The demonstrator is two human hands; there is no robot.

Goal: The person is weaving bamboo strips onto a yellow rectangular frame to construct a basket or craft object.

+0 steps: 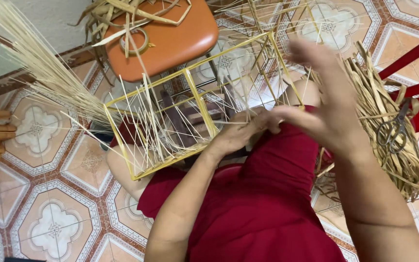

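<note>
The fingers (pixel 254 127) of the left hand (pixel 236 136) are pinched together on a thin straw (pixel 229 122) at the near edge of the yellow frame (pixel 197 94), which rests on the person's lap. The right hand (pixel 328 109) hangs just beside it, blurred, fingers spread apart and holding nothing I can make out. Behind stands an orange chair (pixel 170 41); scissors (pixel 394 128) lie on a strip bundle (pixel 389 121) at right.
</note>
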